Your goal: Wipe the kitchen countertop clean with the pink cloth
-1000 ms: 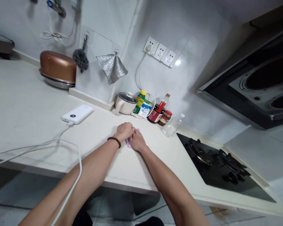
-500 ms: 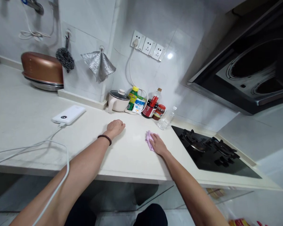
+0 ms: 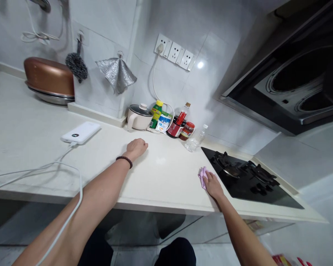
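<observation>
My right hand (image 3: 213,184) presses a small pink cloth (image 3: 202,175) flat on the pale counter (image 3: 166,177), right beside the left edge of the black gas hob (image 3: 246,177). Most of the cloth is hidden under the fingers. My left hand (image 3: 136,147) rests on the counter in a loose fist near the middle, with a dark bead bracelet (image 3: 124,160) on the wrist and nothing visible in it.
Against the wall stand a small white pot (image 3: 139,116), several bottles and jars (image 3: 177,123) and a clear plastic bottle (image 3: 195,138). A white power bank (image 3: 80,133) with its cable (image 3: 44,170) lies left. A copper pan (image 3: 48,77) sits far left. A range hood (image 3: 294,85) hangs at right.
The two hands were together on the cloth; my right hand has slid the cloth rightwards across the counter to the hob's edge. My left hand stayed near the middle.
</observation>
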Demonstrator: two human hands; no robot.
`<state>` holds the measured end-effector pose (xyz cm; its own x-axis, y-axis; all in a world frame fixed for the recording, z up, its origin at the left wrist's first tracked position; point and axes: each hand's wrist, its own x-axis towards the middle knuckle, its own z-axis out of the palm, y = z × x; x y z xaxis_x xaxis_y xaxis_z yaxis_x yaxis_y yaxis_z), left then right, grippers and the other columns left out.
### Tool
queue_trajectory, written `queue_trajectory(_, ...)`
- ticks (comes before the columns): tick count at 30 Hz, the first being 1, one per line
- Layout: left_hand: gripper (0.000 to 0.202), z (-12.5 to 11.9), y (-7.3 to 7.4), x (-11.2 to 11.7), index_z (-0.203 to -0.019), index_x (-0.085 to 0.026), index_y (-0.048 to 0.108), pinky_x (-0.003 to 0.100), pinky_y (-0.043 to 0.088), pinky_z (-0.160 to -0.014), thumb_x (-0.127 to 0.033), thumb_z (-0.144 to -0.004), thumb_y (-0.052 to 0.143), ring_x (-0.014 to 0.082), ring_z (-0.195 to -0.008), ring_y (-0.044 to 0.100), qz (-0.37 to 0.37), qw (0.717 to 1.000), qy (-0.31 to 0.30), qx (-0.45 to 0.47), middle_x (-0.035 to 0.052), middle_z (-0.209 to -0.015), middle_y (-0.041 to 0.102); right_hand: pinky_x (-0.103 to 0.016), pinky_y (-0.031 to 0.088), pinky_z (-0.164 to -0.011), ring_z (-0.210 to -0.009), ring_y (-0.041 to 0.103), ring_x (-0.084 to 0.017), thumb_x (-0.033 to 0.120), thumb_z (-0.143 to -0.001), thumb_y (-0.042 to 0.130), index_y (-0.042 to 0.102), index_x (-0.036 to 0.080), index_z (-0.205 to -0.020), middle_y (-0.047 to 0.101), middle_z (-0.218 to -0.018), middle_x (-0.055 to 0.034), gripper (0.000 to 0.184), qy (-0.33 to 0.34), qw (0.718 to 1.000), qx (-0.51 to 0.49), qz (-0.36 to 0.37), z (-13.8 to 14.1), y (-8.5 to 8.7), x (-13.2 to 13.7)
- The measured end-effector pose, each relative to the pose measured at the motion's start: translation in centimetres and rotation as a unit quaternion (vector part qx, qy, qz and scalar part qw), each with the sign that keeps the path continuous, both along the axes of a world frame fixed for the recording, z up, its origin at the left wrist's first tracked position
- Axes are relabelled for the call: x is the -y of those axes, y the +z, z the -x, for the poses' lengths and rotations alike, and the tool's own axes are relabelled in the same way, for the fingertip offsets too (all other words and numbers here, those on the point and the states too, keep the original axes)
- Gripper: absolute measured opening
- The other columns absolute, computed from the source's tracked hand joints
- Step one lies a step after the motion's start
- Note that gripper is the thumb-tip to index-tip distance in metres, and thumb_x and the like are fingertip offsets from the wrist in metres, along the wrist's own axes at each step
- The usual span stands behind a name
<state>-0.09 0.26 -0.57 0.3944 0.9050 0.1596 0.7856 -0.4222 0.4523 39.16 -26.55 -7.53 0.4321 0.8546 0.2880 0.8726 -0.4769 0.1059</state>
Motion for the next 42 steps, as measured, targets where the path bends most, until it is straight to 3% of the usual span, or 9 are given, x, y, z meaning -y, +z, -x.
queue_trajectory(7,0.041,-0.1,0.3,0.2,-0.095,-0.019,0.078,0.031,0.051,-0.083,-0.036,-0.093,0.041,0.0274,-0.102,0.070,0.000,1.000,-0.006,-0.004,0.0144,-0.109,0.076,-0.048,0.020,-0.124,-0.151,0.028,-0.030,0.048,-0.102,0.025,0.042,0.008,-0.152,0.041,-0.159,-0.0169,0.067,0.106,0.991,-0.079,0.013,13.0,0.8,-5.8)
queue_trajectory(13,0.043,0.0,0.1,0.0,-0.094,-0.020,0.078,0.030,0.052,-0.082,-0.038,-0.093,0.039,0.0263,-0.101,0.071,-0.007,1.000,-0.002,-0.018,0.0139,-0.105,0.077,-0.055,0.011,-0.126,-0.155,0.018,-0.031,0.054,-0.101,0.030,0.039,0.016,-0.156,0.035,-0.163,-0.0109,0.067,0.248,0.952,-0.180,-0.018,25.6,0.6,-11.4)
queue_trajectory(18,0.046,0.2,0.1,0.0,-0.096,-0.020,0.079,0.031,0.052,-0.084,-0.040,-0.093,0.038,0.0274,-0.103,0.071,-0.017,0.999,-0.003,-0.028,0.0146,-0.106,0.077,-0.053,0.015,-0.126,-0.156,0.014,-0.029,0.059,-0.101,0.031,0.035,0.022,-0.158,0.028,-0.167,-0.0071,0.068,0.317,0.926,-0.208,-0.003,30.2,0.9,-10.8)
queue_trajectory(21,0.045,0.5,0.0,-0.1,-0.098,-0.019,0.079,0.030,0.052,-0.084,-0.040,-0.092,0.039,0.0271,-0.102,0.071,-0.010,0.999,0.000,-0.031,0.0142,-0.107,0.077,-0.051,0.017,-0.126,-0.156,0.016,-0.028,0.059,-0.101,0.031,0.035,0.023,-0.158,0.027,-0.167,-0.0068,0.067,0.334,0.921,-0.201,0.022,29.0,1.9,-8.8)
queue_trajectory(24,0.045,0.7,-0.1,-0.2,-0.098,-0.019,0.079,0.030,0.052,-0.083,-0.040,-0.092,0.039,0.0272,-0.101,0.070,-0.006,0.999,0.002,-0.031,0.0137,-0.108,0.077,-0.049,0.018,-0.126,-0.155,0.019,-0.028,0.058,-0.102,0.031,0.037,0.022,-0.157,0.028,-0.167,-0.0070,0.067,0.298,0.935,-0.190,0.033,25.1,2.7,-6.2)
queue_trajectory(31,0.044,0.5,-0.2,-0.3,-0.096,-0.020,0.079,0.034,0.052,-0.079,-0.040,-0.091,0.040,0.0302,-0.099,0.070,0.004,1.000,0.008,-0.025,0.0146,-0.107,0.077,-0.047,0.021,-0.126,-0.153,0.025,-0.027,0.058,-0.101,0.025,0.043,0.015,-0.154,0.037,-0.163,-0.0104,0.071,0.110,0.986,-0.125,-0.001,8.5,1.6,1.3)
queue_trajectory(36,0.043,0.5,-0.1,-0.3,-0.095,-0.020,0.079,0.033,0.051,-0.079,-0.039,-0.091,0.041,0.0296,-0.099,0.070,0.004,1.000,0.010,-0.022,0.0143,-0.108,0.077,-0.050,0.026,-0.124,-0.148,0.036,-0.029,0.047,-0.100,0.024,0.058,0.014,-0.142,0.051,-0.152,-0.0142,0.063,0.072,0.996,-0.047,0.005,-1.1,0.1,5.1)
queue_trajectory(39,0.043,0.4,0.0,-0.2,-0.095,-0.020,0.079,0.034,0.051,-0.079,-0.038,-0.091,0.040,0.0296,-0.100,0.070,0.003,1.000,0.009,-0.021,0.0142,-0.108,0.076,-0.053,0.027,-0.123,-0.146,0.038,-0.031,0.044,-0.099,0.026,0.059,0.015,-0.140,0.055,-0.149,-0.0142,0.060,0.044,0.999,-0.031,-0.009,-2.3,-0.4,5.5)
queue_trajectory(42,0.044,0.2,0.0,-0.1,-0.093,-0.019,0.078,0.034,0.051,-0.079,-0.038,-0.091,0.039,0.0297,-0.100,0.070,-0.003,1.000,0.001,-0.017,0.0147,-0.107,0.076,-0.053,0.027,-0.123,-0.148,0.036,-0.031,0.046,-0.100,0.026,0.052,0.013,-0.147,0.052,-0.151,-0.0158,0.063,0.029,0.998,-0.045,-0.039,0.5,-0.7,4.3)
